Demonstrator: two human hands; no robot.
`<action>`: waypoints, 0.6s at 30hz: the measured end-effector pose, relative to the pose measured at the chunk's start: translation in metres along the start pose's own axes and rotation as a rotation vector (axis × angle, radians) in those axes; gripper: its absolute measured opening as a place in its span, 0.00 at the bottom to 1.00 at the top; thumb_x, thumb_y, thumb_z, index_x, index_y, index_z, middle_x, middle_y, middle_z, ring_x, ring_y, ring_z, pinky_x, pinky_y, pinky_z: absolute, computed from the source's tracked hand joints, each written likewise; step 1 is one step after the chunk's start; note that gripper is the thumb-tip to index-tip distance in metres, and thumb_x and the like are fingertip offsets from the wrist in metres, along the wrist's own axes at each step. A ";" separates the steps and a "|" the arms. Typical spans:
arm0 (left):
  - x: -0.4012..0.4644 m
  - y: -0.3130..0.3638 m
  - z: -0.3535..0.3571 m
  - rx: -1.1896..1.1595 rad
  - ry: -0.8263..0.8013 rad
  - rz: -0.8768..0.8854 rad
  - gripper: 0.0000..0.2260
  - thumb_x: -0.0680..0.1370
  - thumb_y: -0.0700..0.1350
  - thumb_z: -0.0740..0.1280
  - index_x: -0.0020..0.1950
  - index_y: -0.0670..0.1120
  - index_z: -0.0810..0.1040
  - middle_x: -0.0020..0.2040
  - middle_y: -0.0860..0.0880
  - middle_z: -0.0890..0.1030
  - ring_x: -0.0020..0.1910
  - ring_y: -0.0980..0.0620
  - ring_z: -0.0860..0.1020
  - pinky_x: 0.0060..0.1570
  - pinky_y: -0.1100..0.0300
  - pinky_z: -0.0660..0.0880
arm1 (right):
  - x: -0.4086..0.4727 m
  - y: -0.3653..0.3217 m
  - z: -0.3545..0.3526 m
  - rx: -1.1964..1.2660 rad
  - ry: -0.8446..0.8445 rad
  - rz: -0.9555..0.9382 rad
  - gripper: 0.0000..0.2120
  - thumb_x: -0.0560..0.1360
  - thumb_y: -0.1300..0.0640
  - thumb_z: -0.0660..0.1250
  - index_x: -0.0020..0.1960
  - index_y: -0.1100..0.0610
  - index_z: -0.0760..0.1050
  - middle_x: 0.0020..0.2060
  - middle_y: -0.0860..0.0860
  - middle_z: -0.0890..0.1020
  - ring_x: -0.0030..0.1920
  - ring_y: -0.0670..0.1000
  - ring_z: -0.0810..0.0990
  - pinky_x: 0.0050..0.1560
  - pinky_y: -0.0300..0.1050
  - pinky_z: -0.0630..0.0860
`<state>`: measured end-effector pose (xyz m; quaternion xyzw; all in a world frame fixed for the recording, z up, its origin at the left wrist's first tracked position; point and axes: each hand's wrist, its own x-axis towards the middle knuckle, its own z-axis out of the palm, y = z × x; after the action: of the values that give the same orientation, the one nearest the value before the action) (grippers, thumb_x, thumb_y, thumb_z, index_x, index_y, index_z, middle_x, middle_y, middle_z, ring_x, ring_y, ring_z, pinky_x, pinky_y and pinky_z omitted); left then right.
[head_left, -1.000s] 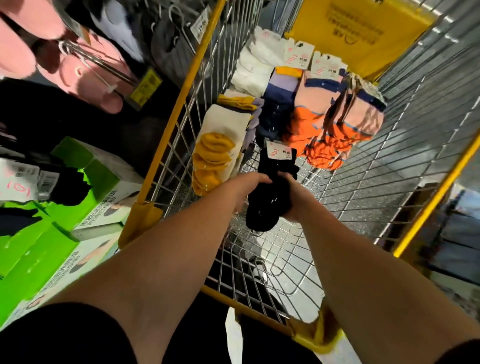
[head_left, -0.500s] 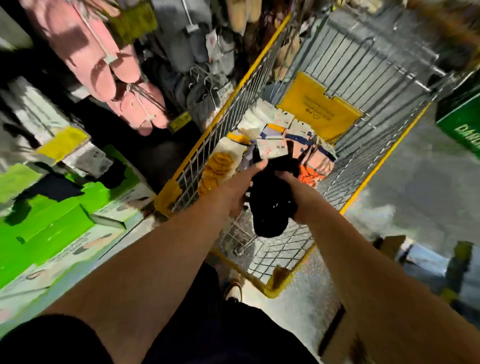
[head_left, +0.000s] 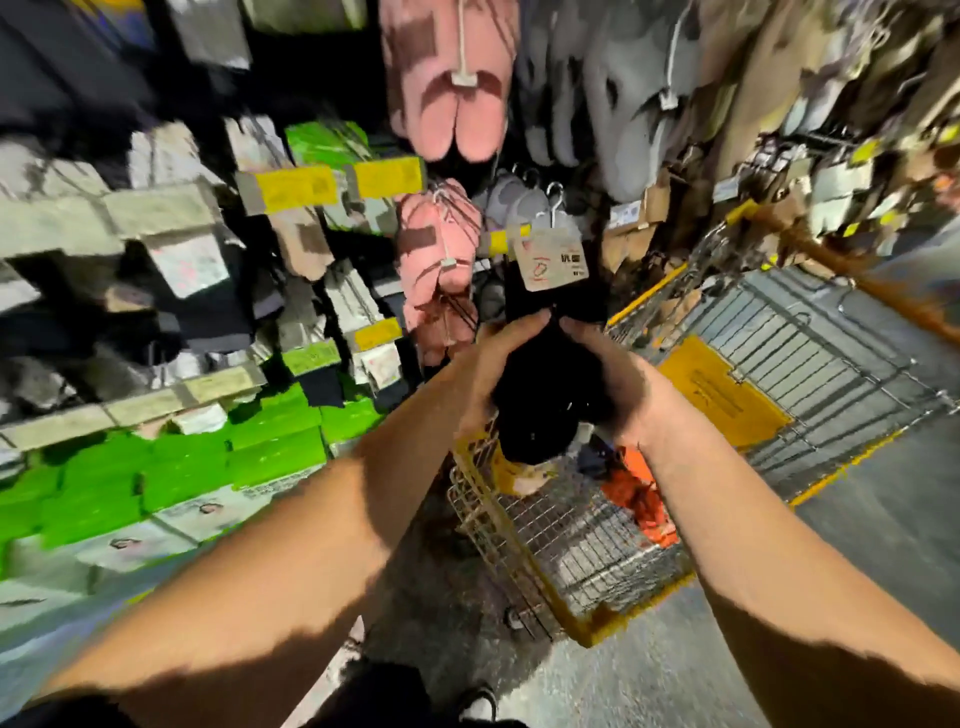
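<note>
Over wire cart's left corner: black sock bundle gripped upright between left hand and right hand, equally near; hanger hook uppermost.

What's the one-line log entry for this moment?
left hand, right hand: grip black sock bundle | bundle: held above wire cart | cart: orange socks inside

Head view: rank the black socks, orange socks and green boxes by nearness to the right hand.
1. black socks: gripped in the right hand.
2. orange socks: in the cart, just below its wrist.
3. green boxes: far left.
</note>
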<state>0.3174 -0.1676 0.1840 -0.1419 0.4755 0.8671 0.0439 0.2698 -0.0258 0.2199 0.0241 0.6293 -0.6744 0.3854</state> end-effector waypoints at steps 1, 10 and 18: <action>-0.014 0.013 -0.009 0.001 0.009 0.053 0.24 0.72 0.53 0.75 0.66 0.48 0.78 0.62 0.42 0.82 0.61 0.42 0.81 0.64 0.46 0.76 | -0.003 -0.005 0.018 -0.009 -0.045 -0.029 0.14 0.82 0.48 0.61 0.52 0.55 0.81 0.42 0.52 0.87 0.39 0.49 0.86 0.37 0.39 0.81; -0.172 0.104 -0.123 -0.062 0.169 0.377 0.16 0.80 0.45 0.66 0.66 0.41 0.76 0.58 0.39 0.82 0.52 0.45 0.83 0.55 0.54 0.79 | -0.050 -0.013 0.220 -0.351 -0.264 -0.182 0.09 0.78 0.47 0.68 0.51 0.51 0.81 0.47 0.47 0.87 0.48 0.43 0.85 0.53 0.35 0.79; -0.354 0.160 -0.250 -0.079 0.539 0.523 0.31 0.74 0.49 0.74 0.73 0.43 0.68 0.60 0.41 0.83 0.54 0.47 0.84 0.48 0.57 0.81 | -0.091 0.048 0.438 -0.338 -0.336 -0.509 0.34 0.64 0.43 0.80 0.65 0.48 0.71 0.62 0.56 0.80 0.57 0.54 0.83 0.58 0.51 0.80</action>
<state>0.6727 -0.4434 0.2889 -0.2404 0.4562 0.7983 -0.3112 0.5582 -0.3570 0.3179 -0.3095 0.6457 -0.6296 0.3015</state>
